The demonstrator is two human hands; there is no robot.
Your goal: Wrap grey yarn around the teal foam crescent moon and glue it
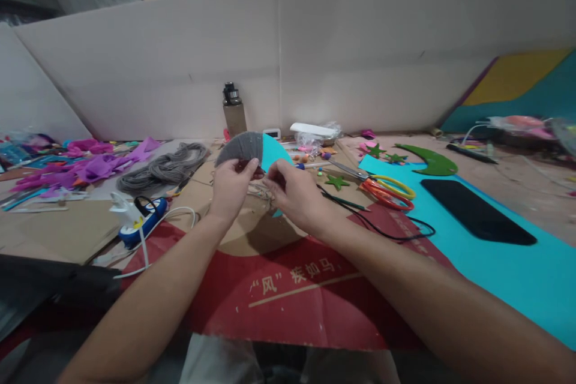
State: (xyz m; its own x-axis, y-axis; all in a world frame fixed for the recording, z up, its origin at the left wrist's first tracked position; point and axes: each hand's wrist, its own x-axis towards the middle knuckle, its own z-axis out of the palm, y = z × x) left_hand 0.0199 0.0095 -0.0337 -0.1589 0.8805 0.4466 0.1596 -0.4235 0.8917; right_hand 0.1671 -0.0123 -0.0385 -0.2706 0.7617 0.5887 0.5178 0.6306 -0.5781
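A curved cyan piece, its left part wound with grey yarn, is held up in front of me over the cardboard. My left hand pinches the lower edge of the wound part between thumb and fingers. Close against the cyan part, my right hand has thumb and fingertips pressed together; what lies between them is too small to make out. Loose strands hang between the two hands. A bit of cyan shows below the right fingers.
Grey yarn skein and a blue power strip with white cables lie left. Orange-and-yellow scissors, a green star, a pencil, black cord and a black phone lie right. A bottle stands behind.
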